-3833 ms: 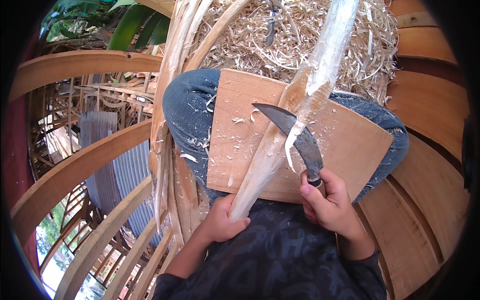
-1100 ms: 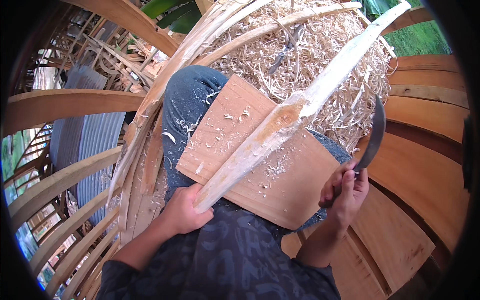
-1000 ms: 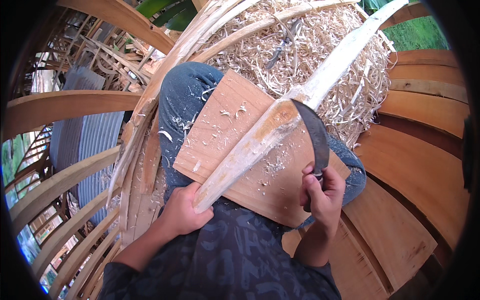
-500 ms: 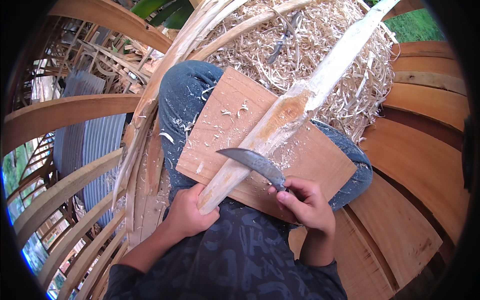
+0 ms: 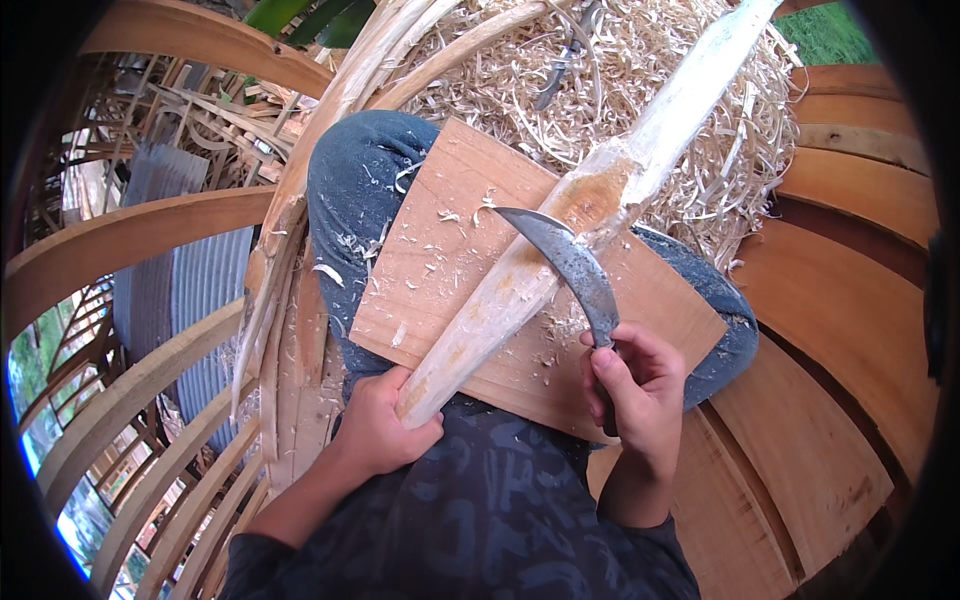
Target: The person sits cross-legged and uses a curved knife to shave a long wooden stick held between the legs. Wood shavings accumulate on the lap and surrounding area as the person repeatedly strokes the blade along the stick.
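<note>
My left hand is wrapped round the near end of a long pale wooden pole. The pole slants up to the far right and has a brown knotty patch near its middle. A curved knife is gripped by its handle in my right hand. Its blade lies across the pole just short of the knot, tip toward the left. Under the pole, a flat square board rests across my lap, sprinkled with small shavings.
A big heap of curly wood shavings spreads beyond my knees, with a second dark blade lying on it. Curved wooden ribs rise at the left, and planks line the right. Long split timber runs beside my left knee.
My right hand has moved the knife up along the pole, away from me, toward the knot, and turned its blade more upright. The left hand keeps its hold on the pole's end.
</note>
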Motion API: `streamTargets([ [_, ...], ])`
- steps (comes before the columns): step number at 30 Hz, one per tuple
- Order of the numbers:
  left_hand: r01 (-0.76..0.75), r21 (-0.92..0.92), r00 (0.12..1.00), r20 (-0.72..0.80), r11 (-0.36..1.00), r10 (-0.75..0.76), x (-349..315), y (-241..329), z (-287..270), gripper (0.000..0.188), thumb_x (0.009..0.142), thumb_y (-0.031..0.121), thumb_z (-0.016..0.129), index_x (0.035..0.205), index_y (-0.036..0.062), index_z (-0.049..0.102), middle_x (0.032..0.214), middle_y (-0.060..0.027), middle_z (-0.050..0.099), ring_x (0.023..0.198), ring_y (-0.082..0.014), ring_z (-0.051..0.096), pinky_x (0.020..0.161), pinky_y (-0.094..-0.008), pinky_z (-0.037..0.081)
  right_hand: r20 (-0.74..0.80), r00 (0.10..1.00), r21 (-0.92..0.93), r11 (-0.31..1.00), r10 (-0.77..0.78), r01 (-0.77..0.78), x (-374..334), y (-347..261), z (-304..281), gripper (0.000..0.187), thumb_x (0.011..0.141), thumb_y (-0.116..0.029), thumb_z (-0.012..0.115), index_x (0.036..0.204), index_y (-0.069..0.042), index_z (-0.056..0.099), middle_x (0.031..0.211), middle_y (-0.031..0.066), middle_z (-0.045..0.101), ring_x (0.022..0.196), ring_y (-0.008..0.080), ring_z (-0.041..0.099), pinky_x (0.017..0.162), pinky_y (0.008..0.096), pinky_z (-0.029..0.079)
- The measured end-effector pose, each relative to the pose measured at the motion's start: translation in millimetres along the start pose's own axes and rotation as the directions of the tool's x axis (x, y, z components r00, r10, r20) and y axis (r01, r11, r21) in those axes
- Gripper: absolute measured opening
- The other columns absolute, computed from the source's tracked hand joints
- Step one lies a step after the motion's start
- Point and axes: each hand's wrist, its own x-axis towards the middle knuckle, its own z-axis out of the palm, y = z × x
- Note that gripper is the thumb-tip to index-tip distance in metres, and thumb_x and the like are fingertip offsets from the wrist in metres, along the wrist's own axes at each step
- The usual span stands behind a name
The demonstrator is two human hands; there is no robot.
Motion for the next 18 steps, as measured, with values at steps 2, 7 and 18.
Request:
streamTargets([
  [2, -0.011, 0.007, 1.000, 0.015, 1.000, 0.011, -0.2, -6.4, 0.2, 0.038, 0.064, 0.017, 0.069, 0.093, -0.0053, 0.059, 0.074, -0.0203, 0.063, 0.071, -0.0328, 0.065, 0.065, -0.0356, 0.050, 0.016, 1.000, 0.028, 1.000, -0.003, 0.002, -1.3, 6.4, 0.5, 0.020, 0.086, -0.004, 0.060, 0.104, 0.006, 0.056, 0.069, 0.0037, 0.056, 0.045, 0.0046, 0.046, 0.039, 0.0182, 0.034],
  [7, -0.024, 0.006, 0.999, 0.025, 1.000, 0.024, 1.2, -6.8, -3.1, 0.038, 0.064, 0.016, 0.069, 0.093, -0.0051, 0.059, 0.072, -0.0191, 0.063, 0.069, -0.0309, 0.065, 0.064, -0.0337, 0.049, 0.299, 0.951, 0.314, 0.934, 0.073, -0.170, 0.1, 5.7, -9.6, 0.024, 0.086, -0.003, 0.060, 0.109, 0.003, 0.053, 0.083, 0.0074, 0.057, 0.053, 0.0062, 0.050, 0.044, 0.0193, 0.039],
  [18, -0.032, -0.009, 0.999, 0.024, 0.999, 0.032, 3.1, -7.5, -3.9, 0.035, 0.064, 0.017, 0.069, 0.089, -0.0054, 0.060, 0.069, -0.0178, 0.062, 0.065, -0.0276, 0.065, 0.061, -0.0328, 0.049, 0.209, 0.968, -0.136, 0.984, 0.141, -0.114, 0.4, -2.0, -0.7, 0.017, 0.088, -0.004, 0.058, 0.103, 0.001, 0.054, 0.084, 0.0024, 0.057, 0.077, 0.0062, 0.052, 0.069, 0.0212, 0.042],
])
